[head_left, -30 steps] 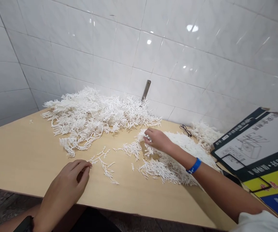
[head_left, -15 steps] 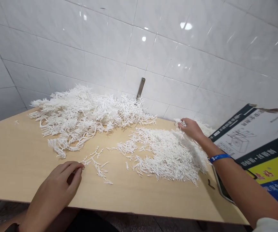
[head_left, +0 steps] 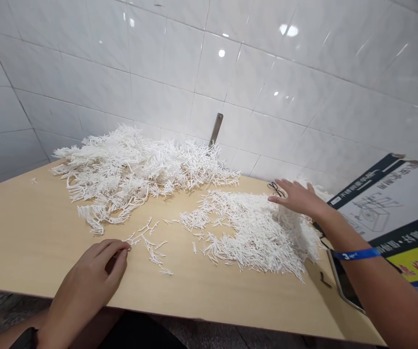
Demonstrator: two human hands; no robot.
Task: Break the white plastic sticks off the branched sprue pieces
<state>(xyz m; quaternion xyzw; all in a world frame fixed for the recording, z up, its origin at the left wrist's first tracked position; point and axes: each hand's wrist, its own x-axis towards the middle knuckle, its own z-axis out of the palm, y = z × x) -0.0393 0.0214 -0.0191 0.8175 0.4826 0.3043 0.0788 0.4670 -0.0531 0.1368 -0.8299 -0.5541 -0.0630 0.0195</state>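
Note:
My left hand (head_left: 94, 278) is closed in a pinch at the near side of the table. Between its thumb and forefinger is the end of a white branched plastic sprig (head_left: 147, 237), whose thin twigs lie on the wood. My right hand (head_left: 298, 198) hovers open, fingers spread, over the back right of a heap of short white plastic pieces (head_left: 255, 232). Nothing shows in its fingers. Left of that heap, a taller tangle of white branched sprigs (head_left: 139, 162) lies against the wall.
A printed cardboard box (head_left: 383, 208) leans at the right. Beside it lies a dark flat object with a metallic rim (head_left: 347, 281), partly under my forearm. A small bent dark piece (head_left: 325, 279) and a thin black looped item (head_left: 274, 188) rest on the table (head_left: 179, 295). A metal bracket (head_left: 216, 128) stands at the tiled wall.
My right hand has let go of a small white clump and spread its fingers, shifting slightly right. The black looped item now shows. My left hand keeps its pinch on the sprig.

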